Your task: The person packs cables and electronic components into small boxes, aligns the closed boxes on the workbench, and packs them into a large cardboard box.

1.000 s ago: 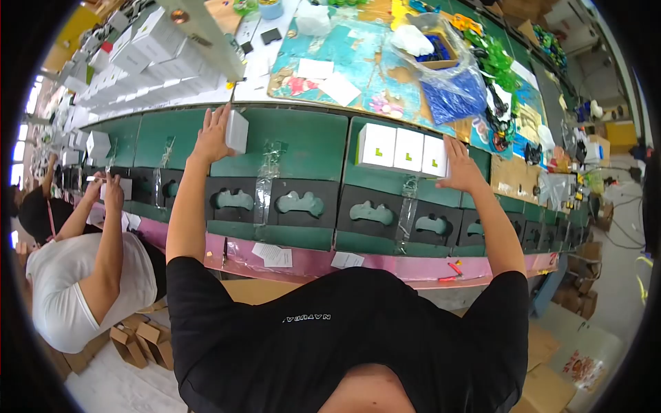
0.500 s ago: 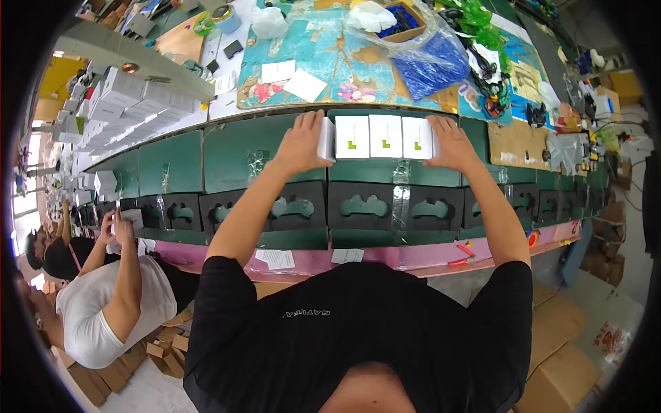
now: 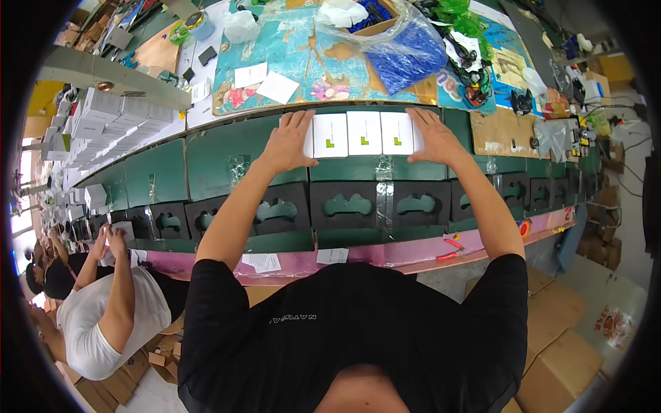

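- White rectangular cardboard boxes [image 3: 364,134] sit side-by-side at 12 o'clock on green panel [image 3: 344,171].
- Left hand [image 3: 287,143]: fingers grasp the 9 o'clock end.
- Right hand [image 3: 438,141]: fingers grasp the 3 o'clock end, likely keeping the row flush.

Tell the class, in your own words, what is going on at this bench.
The person's left hand and right hand grip opposite ends of a row of white boxes standing side by side. Black foam pieces with cut-outs lie nearer the person. To the left, a co-worker has both hands raised; what they handle is unclear.
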### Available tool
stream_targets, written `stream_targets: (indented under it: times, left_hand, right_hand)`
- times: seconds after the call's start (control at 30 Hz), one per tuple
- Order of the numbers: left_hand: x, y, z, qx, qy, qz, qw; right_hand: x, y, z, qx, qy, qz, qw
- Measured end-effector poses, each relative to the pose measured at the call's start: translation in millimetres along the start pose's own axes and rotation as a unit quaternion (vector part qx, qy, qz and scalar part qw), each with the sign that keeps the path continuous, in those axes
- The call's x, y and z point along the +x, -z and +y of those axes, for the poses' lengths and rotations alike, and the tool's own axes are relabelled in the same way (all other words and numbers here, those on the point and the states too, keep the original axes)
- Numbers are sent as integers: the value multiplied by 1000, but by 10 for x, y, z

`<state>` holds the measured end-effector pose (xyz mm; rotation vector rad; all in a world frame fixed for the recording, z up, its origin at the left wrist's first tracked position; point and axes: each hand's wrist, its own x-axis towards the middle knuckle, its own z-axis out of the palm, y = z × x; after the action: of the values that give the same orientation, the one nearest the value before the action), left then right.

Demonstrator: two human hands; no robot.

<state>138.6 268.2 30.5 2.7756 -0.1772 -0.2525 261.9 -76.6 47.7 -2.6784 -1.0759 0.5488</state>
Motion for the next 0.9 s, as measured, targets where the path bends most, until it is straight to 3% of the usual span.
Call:
stream_targets:
  times: [0.33,0.57,0.77,0.9]
  left_hand:
    - [184,34,32,23,-4,-35,999]
    - [-175,153,146,55,-27,62,996]
    - [-1036,563,868,21,66,124,990]
    - [-1589,96,1545,12,155,201,967]
  right_hand:
    - [44,-155,150,-52,21,55,997]
    - [-338,144,-195,-80,10,91,993]
    - [-646,736,-455,-143,123,116,975]
    - [-1000,832,-398,-179,228,85,953]
